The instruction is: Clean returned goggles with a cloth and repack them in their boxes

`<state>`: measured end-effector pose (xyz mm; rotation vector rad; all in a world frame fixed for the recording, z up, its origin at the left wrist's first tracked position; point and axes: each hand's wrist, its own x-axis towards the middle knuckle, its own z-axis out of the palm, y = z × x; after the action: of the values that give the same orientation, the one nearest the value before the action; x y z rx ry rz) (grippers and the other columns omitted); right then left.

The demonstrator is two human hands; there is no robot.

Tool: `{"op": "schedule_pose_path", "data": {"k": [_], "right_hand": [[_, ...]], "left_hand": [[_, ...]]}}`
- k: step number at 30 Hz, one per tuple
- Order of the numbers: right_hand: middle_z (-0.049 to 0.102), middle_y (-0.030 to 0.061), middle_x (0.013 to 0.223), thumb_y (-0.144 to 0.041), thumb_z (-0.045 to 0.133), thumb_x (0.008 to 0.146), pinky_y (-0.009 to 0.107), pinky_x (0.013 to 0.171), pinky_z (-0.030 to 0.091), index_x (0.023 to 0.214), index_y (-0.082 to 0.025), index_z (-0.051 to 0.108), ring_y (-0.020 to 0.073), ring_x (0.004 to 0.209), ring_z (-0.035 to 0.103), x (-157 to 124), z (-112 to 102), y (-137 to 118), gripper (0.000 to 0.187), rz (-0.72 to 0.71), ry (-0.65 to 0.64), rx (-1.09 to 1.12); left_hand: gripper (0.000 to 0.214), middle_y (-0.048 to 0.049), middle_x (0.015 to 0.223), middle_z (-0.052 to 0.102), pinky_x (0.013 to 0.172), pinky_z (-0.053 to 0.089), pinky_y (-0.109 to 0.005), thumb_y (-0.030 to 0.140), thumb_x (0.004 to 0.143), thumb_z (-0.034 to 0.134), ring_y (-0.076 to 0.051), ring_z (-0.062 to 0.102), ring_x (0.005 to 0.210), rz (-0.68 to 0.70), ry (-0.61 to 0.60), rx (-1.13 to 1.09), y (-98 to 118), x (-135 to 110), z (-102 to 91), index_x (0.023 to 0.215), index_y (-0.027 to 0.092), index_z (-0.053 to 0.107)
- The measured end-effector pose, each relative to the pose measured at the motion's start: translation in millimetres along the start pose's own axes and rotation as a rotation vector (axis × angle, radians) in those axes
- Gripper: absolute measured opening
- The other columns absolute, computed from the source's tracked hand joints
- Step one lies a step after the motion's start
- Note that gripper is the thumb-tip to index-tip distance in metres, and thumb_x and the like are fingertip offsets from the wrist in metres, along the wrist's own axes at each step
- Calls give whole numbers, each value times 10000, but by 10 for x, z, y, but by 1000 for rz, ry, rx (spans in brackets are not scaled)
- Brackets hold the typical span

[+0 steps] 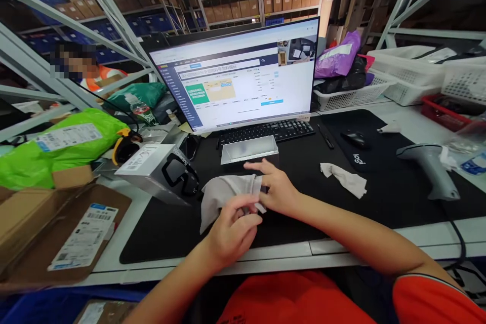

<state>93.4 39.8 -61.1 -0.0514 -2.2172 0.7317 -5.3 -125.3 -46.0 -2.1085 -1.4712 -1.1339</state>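
The left hand [235,234], grip narrow, pinches a grey cloth [224,190] over the black desk mat [163,240] on the counter [281,257] — the right hand [280,191] touches its right end, though I cannot tell whether it grips. Farther off stand a goggles box [146,173] at left, the keyboard [286,130], then the monitor [246,98].

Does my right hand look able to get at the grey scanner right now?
Probably yes. Your right hand would have to leave the grey cloth, but only a low, crumpled scrap of fabric seems to lie between hand and scanner.
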Motion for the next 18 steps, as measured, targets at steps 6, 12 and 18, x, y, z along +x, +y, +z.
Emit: {"op": "schedule_pose_path", "data": {"k": [6,12,18], "right_hand": [[688,64,990,-75,659,809,267,834,558,855,-183,749,165,942,674,85,-9,15,149,15,51,139],[619,35,922,-103,596,879,241,734,515,818,-207,720,147,825,623,109,-12,-43,173,79,-2,29],[694,13,799,-179,634,880,256,658,441,851,-218,716,172,732,629,74,-26,-74,95,189,-134,-211]], "left_hand": [[149,-70,1187,496,905,610,-344,128,872,672,-162,628,1038,-691,494,-36,325,-376,204,946,210,574],[181,-89,1240,507,877,621,-322,308,864,715,-193,647,1083,-948,415,-274,301,-498,192,996,197,658],[295,-24,771,665,596,548,-267,428,864,665,-143,630,618,-1202,188,-387,356,-545,178,1003,168,669]]}}
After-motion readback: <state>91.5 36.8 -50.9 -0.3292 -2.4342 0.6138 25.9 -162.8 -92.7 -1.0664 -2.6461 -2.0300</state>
